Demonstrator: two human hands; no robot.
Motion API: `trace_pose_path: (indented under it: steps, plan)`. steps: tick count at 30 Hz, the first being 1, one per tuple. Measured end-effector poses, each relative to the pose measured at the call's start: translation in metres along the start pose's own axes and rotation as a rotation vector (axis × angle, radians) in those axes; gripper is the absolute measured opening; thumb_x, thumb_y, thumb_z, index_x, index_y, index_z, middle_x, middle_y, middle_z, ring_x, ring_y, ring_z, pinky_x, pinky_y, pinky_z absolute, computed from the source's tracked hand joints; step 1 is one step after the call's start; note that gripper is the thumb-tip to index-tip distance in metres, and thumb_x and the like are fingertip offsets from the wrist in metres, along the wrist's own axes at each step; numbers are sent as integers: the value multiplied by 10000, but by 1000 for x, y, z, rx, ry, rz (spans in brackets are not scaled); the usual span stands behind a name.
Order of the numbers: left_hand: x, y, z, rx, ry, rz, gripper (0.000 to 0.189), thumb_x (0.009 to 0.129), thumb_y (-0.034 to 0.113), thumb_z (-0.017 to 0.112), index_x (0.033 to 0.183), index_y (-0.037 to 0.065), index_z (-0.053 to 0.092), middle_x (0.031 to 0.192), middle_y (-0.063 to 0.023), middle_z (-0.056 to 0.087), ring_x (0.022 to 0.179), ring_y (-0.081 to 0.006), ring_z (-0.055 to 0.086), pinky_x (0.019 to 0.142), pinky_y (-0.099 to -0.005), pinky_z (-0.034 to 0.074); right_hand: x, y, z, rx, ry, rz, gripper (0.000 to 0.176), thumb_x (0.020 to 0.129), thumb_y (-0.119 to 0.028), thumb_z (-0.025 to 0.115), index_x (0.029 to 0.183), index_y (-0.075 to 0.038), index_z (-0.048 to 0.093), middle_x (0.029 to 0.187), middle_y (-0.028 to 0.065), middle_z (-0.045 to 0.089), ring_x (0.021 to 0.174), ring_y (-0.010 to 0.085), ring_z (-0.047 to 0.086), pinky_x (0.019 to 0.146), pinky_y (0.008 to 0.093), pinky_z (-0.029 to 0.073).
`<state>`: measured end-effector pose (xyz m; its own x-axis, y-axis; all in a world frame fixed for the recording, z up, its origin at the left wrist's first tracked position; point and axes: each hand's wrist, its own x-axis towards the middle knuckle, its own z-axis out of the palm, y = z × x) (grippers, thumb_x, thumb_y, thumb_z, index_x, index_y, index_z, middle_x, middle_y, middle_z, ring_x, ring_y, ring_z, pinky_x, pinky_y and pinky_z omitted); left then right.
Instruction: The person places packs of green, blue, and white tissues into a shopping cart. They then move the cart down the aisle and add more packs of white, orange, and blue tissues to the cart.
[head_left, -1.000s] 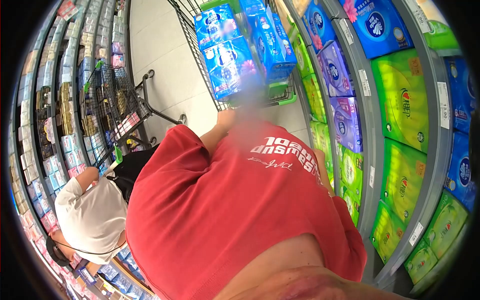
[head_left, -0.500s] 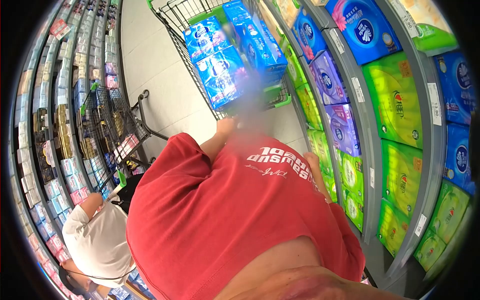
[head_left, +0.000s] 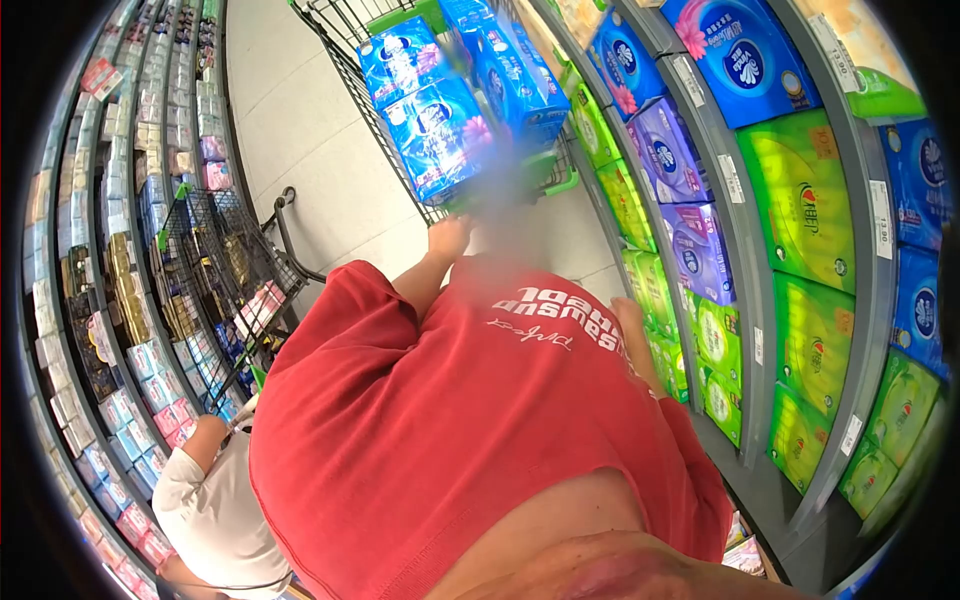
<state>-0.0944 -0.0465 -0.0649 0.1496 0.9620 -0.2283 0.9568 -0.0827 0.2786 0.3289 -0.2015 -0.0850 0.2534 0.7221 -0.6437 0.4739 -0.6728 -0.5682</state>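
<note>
My left hand is at the near edge of a shopping cart, its fingers apparently curled; a blurred patch beside it hides any contact with the cart. My right hand shows only in part past the right side of my red shirt, near the shelf, its fingers unclear. Inside the cart lie blue packs: shiny ones on the left and a taller stack on the right.
Shelves of green packs, purple packs and blue packs line the right side. At the left, a black cart and a person in a white shirt are beside shelves of small packages. Pale floor tiles lie between.
The cart with the blue packs sits slightly higher and further left in view. The person in white appears lower and further right. The right-hand shelves have shifted slightly right.
</note>
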Motion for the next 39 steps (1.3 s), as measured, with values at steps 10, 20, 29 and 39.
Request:
trace_pose_path:
  steps: [10,20,29,39]
  plan:
    - [55,-24,-36,-53,-109,-4,333,927,411,427,963,144,623,900,-156,642,807,-324,641,667,-455,494,1,-62,19,360,129,277,296,794,-233,661,996,-23,615,783,77,644,642,163,630,505,271,437]
    - [98,-33,-58,-21,-121,-124,375,942,420,397,971,115,614,936,-153,646,872,-322,633,723,-447,489,0,-54,16,387,85,313,223,791,-216,654,905,-27,623,701,54,611,556,155,589,454,269,416]
    - [130,-40,-75,130,-114,-200,323,917,382,457,930,130,659,899,-139,657,847,-305,650,711,-436,496,120,-12,7,36,-171,-89,167,781,-193,642,828,-34,622,667,60,594,520,171,565,430,300,418]
    - [175,-12,-69,180,70,-235,251,811,82,490,1034,107,601,951,-157,619,943,-337,604,753,-441,509,206,-160,-42,385,-53,62,136,794,-177,632,794,-41,627,642,37,585,517,139,561,426,267,404]
